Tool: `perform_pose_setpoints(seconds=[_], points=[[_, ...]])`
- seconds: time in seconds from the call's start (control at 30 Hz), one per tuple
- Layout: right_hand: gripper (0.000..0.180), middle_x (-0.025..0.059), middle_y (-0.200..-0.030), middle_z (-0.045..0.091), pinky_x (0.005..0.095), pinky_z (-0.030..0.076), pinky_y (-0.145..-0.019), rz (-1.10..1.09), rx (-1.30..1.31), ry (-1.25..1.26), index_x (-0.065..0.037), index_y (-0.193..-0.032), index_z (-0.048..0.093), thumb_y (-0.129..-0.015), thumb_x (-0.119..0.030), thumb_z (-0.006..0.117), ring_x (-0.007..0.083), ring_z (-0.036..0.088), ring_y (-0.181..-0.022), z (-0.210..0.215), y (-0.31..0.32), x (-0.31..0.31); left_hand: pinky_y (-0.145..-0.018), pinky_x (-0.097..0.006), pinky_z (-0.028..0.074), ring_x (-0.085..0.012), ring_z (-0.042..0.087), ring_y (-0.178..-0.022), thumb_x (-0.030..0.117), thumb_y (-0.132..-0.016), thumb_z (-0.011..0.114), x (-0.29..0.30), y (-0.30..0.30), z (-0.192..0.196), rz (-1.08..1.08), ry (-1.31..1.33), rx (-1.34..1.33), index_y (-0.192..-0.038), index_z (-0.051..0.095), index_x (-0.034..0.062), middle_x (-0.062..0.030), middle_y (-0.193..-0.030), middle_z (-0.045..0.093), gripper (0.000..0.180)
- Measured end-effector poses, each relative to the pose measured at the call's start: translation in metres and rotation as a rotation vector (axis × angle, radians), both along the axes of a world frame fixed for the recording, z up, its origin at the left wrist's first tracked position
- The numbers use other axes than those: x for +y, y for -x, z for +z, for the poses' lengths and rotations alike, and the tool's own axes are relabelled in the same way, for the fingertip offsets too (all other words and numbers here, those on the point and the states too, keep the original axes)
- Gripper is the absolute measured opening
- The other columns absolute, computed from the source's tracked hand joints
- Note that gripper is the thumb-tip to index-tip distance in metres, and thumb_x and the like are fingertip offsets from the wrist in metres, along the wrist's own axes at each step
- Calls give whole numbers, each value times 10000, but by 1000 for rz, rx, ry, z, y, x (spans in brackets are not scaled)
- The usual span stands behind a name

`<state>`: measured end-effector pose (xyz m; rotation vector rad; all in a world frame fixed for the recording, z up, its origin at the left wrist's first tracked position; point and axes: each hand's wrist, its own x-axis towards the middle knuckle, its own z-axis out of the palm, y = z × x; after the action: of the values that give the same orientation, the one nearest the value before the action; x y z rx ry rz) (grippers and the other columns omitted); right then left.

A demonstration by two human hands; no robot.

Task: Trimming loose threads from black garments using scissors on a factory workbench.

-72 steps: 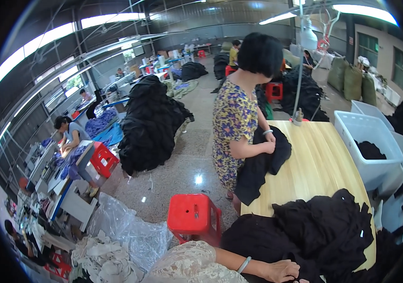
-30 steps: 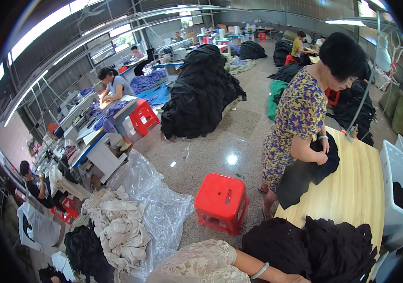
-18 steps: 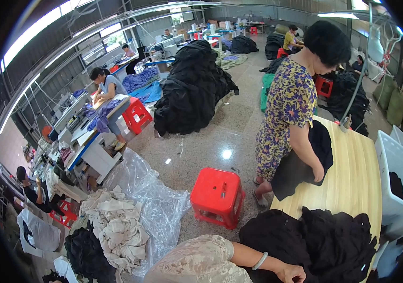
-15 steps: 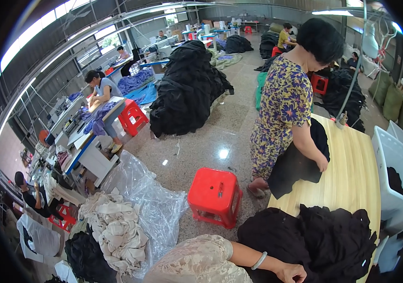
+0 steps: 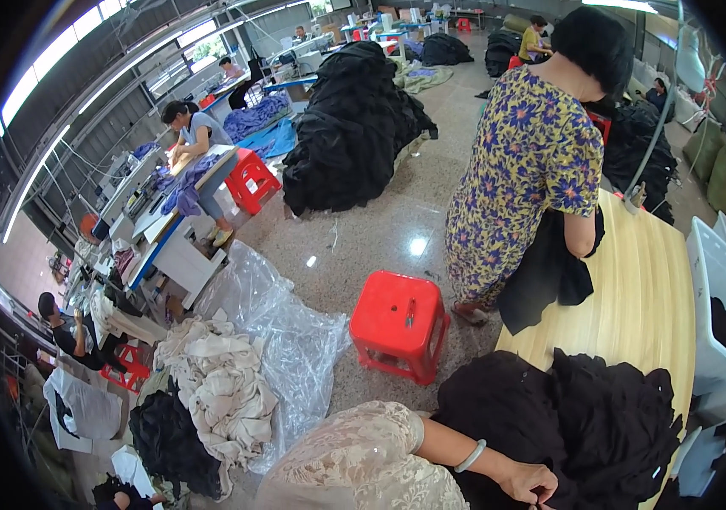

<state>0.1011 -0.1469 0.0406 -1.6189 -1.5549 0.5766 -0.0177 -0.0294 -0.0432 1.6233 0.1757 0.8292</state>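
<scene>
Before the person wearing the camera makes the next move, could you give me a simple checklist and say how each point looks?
1. Left hand in sight: ok; the left hand is at the lower edge, beside the dark cloth heap.
2. Left hand's hold: cannot tell; it is curled, but anything in it is unclear.
3. Right hand's position: cannot tell; it cannot be made out.
4. Heap supported: ok; it lies on the near end of the wooden table.
5. Co-worker's hands visible: not ok; the co-worker farther along the table has both hidden.
6. Red stool clear of the left hand: ok; the red stool stands apart on the floor.
</scene>
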Motion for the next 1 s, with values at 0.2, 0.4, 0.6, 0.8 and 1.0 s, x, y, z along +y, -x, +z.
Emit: perform_pose_setpoints(seconds=[0.2, 0.4, 0.6, 0.8, 1.0], points=[[114, 95, -842, 632, 292, 474, -687, 34, -34, 36, 19, -949, 641, -910, -88, 639, 186, 582, -738, -9, -6, 1, -629, -356, 458, -268, 576, -720, 28, -716, 612, -2, -3, -11, -72, 72, 58, -776, 577, 3, -113, -768, 565, 74], [82, 84, -834, 642, 289, 482, -671, 50, -150, -23, -6, -930, 651, -909, -85, 639, 179, 597, -738, -20, -9, 0, -704, -372, 502, -264, 631, -794, 79, -796, 603, -10, -1, -13, 17, 10, 3, -844, 656, 24, -125, -860, 665, 90], [110, 91, -816, 653, 290, 484, -657, -47, -37, -23, -8, -899, 657, -909, -117, 655, 180, 589, -698, -42, -15, -7, -740, -383, 507, -259, 640, -829, 133, -814, 631, -8, -2, -11, 27, 79, 8, -851, 663, 30, -118, -890, 679, 114], [155, 105, -772, 652, 307, 490, -640, -138, -76, 21, 10, -856, 657, -895, -138, 679, 194, 590, -667, -7, 10, 1, -599, -340, 450, -262, 578, -691, -44, -697, 590, -9, 11, 9, 37, -23, -80, -761, 524, 2, -119, -802, 550, 103], [119, 126, -760, 628, 324, 501, -625, -130, -247, -50, 13, -867, 647, -873, -101, 684, 238, 605, -668, -7, 14, -2, -586, -354, 434, -300, 559, -681, -66, -721, 596, -27, 20, 9, 176, -118, -89, -782, 478, 17, -130, -797, 511, 157]])
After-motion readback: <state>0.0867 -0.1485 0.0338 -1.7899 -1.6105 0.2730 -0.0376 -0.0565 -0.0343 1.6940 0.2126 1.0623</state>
